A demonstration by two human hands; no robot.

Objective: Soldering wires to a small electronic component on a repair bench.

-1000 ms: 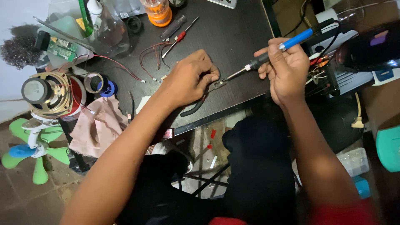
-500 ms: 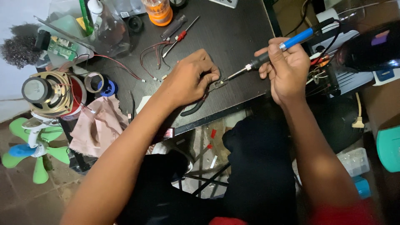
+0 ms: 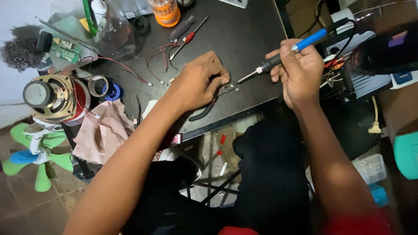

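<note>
Soldering iron (image 3: pixel 283 56) gripped in right hand (image 3: pixel 298 72), tip beside left hand (image 3: pixel 198 82) closed on pliers (image 3: pixel 204 111)

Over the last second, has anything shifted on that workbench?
Nothing visibly changed. The right hand still holds the blue-handled soldering iron with its tip by the left hand, which stays pressed on the dark table over the pliers.
</note>
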